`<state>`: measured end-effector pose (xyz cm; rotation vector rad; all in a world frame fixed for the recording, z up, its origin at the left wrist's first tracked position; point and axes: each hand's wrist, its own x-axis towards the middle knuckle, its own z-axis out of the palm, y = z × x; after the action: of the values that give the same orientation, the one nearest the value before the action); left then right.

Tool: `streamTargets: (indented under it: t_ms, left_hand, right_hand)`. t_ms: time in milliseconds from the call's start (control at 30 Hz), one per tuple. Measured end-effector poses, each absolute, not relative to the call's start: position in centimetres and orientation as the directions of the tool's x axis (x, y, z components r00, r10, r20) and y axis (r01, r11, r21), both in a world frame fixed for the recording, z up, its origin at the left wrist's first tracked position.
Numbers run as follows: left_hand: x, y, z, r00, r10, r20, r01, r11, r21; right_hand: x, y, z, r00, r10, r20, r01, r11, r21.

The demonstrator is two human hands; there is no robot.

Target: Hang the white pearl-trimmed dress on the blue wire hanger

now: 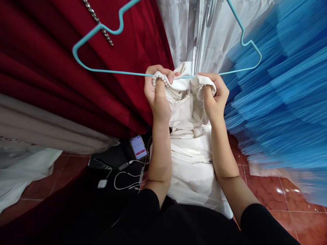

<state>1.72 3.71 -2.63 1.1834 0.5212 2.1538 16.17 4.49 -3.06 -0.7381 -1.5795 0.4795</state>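
A white dress (190,153) with a pearl-beaded edge hangs down in front of me toward my lap. My left hand (159,93) grips the beaded edge, its thumb on the pearls and its fingers at the hanger's bar. My right hand (216,95) is closed round another part of the same edge, thumb pressed inside the cloth. Between and behind both hands runs the bottom bar of a light-blue hanger (117,71); white cloth lies against the bar. The hanger's hook is out of view above.
Dark red drapery (76,68) hangs on the left, with a beaded chain (95,17) near the top. Blue tulle (281,102) fills the right side. A lit phone (138,147) and white cables (122,173) lie on a black surface at lower left. Red tiles (270,190) cover the floor.
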Motion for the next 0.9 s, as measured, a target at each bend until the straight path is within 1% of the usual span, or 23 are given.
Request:
streamTargets:
  t_ms: [133,333,500,667,767,900]
  left_hand:
    - [1.9,3.7,-3.3,-0.376,0.722,0.581,-0.358,-0.691,0.628]
    - [2.4,4.6,-4.3,-0.353,0.741,0.572,-0.423,-0.671,0.608]
    - [2.7,4.8,-4.1,-0.349,0.767,0.539,-0.483,-0.640,0.598]
    - [3.0,3.9,-3.2,-0.315,0.822,0.474,-0.575,-0.562,0.594]
    - [3.1,3.4,-2.8,-0.325,0.828,0.457,-0.572,-0.557,0.602]
    - [2.8,3.8,-2.5,-0.318,0.839,0.441,-0.564,-0.542,0.623]
  right_hand:
    - [15.5,4.5,-4.0,0.091,0.684,0.723,0.157,0.708,-0.689]
    - [15.6,4.6,-3.6,0.110,0.707,0.698,0.123,0.687,-0.716]
    - [15.8,4.9,-3.3,0.122,0.726,0.677,0.120,0.667,-0.736]
    - [16.0,4.7,-2.1,0.145,0.709,0.690,0.201,0.662,-0.722]
    - [15.9,4.9,-1.4,0.180,0.720,0.670,0.235,0.630,-0.740]
    - [15.5,5.6,-1.1,0.207,0.735,0.645,0.231,0.604,-0.763]
